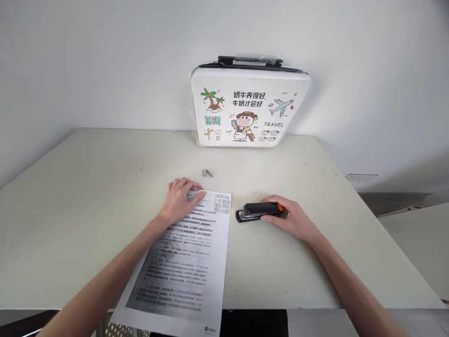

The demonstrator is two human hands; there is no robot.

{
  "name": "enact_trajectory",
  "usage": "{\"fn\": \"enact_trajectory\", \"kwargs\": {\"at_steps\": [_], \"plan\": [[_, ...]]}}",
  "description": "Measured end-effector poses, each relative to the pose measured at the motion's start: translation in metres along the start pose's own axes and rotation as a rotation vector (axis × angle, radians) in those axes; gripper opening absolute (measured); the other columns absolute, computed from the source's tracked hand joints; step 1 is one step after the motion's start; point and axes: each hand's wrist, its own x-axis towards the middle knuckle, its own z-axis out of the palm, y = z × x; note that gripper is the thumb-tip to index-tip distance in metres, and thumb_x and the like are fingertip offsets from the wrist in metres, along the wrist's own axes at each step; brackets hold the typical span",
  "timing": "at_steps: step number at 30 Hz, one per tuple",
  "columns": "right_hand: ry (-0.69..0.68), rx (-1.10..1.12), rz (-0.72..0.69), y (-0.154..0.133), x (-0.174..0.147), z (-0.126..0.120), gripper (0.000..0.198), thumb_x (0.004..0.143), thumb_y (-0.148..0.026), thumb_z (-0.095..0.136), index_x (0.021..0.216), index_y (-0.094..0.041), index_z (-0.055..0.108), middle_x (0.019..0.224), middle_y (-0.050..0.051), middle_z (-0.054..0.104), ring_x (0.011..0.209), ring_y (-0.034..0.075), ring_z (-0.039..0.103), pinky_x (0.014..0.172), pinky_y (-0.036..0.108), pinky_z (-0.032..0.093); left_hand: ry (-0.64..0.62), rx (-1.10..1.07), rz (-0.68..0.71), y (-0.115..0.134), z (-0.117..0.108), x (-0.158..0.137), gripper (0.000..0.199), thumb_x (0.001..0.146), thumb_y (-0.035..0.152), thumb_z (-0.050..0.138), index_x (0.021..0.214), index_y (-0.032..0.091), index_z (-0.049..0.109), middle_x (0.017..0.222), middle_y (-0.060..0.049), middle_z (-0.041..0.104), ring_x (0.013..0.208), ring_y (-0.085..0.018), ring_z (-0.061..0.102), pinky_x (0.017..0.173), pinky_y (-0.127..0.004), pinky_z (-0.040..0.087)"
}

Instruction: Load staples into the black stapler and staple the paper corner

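Paper (182, 262) by one hand, stapler (259, 207) in the other

The paper's near end pokes out past the desk (105, 196), so it could bend; pressing it flat should help. The left hand (183, 199) lies on its top left part, thumb on the print. I can't tell if the fingers pinch or just press. Two gray bits (205, 173), maybe staples, sit just past the paper's top; best not bump them. Behind stands the case (256, 112). Right of the paper, with a gap between, is the stapler, front end facing the paper. The right hand (294, 217) is wrapped around its back end. That looks like a good grip. Keep fingers out of its mouth and hold it straight.
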Motion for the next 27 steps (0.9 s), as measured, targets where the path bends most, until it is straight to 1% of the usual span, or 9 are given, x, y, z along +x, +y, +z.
{"fn": "enact_trajectory", "kwargs": {"at_steps": [2,4,8,12,15,17,20,23,27], "plan": [[0.003,-0.011,0.004,0.001,0.001,0.000,0.032,0.087,-0.052,0.076,0.107,-0.028,0.070,0.106,0.004,0.076,0.091,0.024,0.067,0.078,0.036,0.055,-0.007,0.013,-0.001,0.002,0.001,-0.003,0.029,0.096,0.052,0.059,0.105,0.028,0.074,0.108,-0.006,0.065,0.111,-0.030,0.055,0.108,-0.052,0.036],[0.001,-0.011,0.007,0.001,0.001,0.001,0.032,0.087,-0.052,0.076,0.107,-0.028,0.070,0.104,0.004,0.076,0.090,0.024,0.067,0.076,0.035,0.055,-0.005,0.005,-0.010,0.004,0.001,-0.005,0.029,0.094,0.052,0.063,0.105,0.028,0.075,0.110,-0.007,0.063,0.113,-0.031,0.054,0.108,-0.053,0.037],[-0.006,0.002,-0.013,0.000,0.001,0.001,0.033,0.088,-0.053,0.074,0.108,-0.027,0.070,0.098,0.004,0.074,0.086,0.023,0.065,0.073,0.034,0.054,0.001,-0.068,-0.061,0.016,0.002,-0.008,0.026,0.090,0.049,0.068,0.102,0.027,0.074,0.114,-0.006,0.067,0.116,-0.030,0.056,0.112,-0.052,0.035],[0.004,0.000,-0.033,0.000,0.000,0.001,0.034,0.088,-0.053,0.075,0.108,-0.027,0.071,0.097,0.003,0.074,0.086,0.023,0.064,0.074,0.034,0.053,0.000,-0.179,-0.125,0.030,0.006,-0.008,0.017,0.090,0.043,0.067,0.091,0.027,0.073,0.105,-0.002,0.073,0.109,-0.026,0.063,0.117,-0.052,0.031],[0.009,-0.007,-0.037,0.002,0.000,0.001,0.034,0.087,-0.053,0.075,0.108,-0.027,0.071,0.099,0.003,0.075,0.087,0.022,0.064,0.074,0.034,0.053,0.002,-0.221,-0.128,0.036,0.008,-0.007,0.016,0.091,0.041,0.066,0.091,0.027,0.074,0.098,-0.001,0.074,0.102,-0.024,0.066,0.115,-0.050,0.032],[0.010,-0.011,-0.035,0.003,0.000,0.001,0.034,0.087,-0.053,0.075,0.108,-0.027,0.071,0.100,0.003,0.075,0.087,0.022,0.065,0.075,0.034,0.053,0.017,-0.200,-0.128,0.038,0.009,-0.008,0.019,0.093,0.043,0.065,0.096,0.028,0.076,0.098,-0.002,0.073,0.102,-0.025,0.065,0.113,-0.050,0.034],[0.011,-0.012,-0.029,0.003,-0.001,0.002,0.035,0.087,-0.055,0.075,0.108,-0.027,0.071,0.101,0.003,0.075,0.088,0.023,0.065,0.074,0.034,0.054,0.033,-0.101,-0.127,0.042,0.011,-0.010,0.023,0.093,0.049,0.065,0.099,0.030,0.079,0.104,-0.004,0.070,0.110,-0.027,0.061,0.112,-0.053,0.032],[0.009,-0.009,-0.014,0.002,-0.001,0.003,0.036,0.087,-0.056,0.075,0.108,-0.027,0.070,0.101,0.004,0.075,0.088,0.023,0.065,0.074,0.034,0.054,-0.029,-0.055,-0.149,0.045,0.009,-0.010,0.025,0.088,0.053,0.071,0.092,0.031,0.081,0.109,-0.005,0.068,0.116,-0.031,0.056,0.113,-0.055,0.029],[0.007,0.001,0.005,0.001,-0.002,0.003,0.033,0.087,-0.054,0.075,0.107,-0.028,0.070,0.100,0.003,0.074,0.087,0.023,0.064,0.074,0.034,0.054,-0.163,-0.090,-0.218,0.044,0.003,-0.003,0.022,0.081,0.055,0.077,0.083,0.033,0.083,0.114,-0.004,0.067,0.124,-0.035,0.052,0.115,-0.057,0.026]]}}
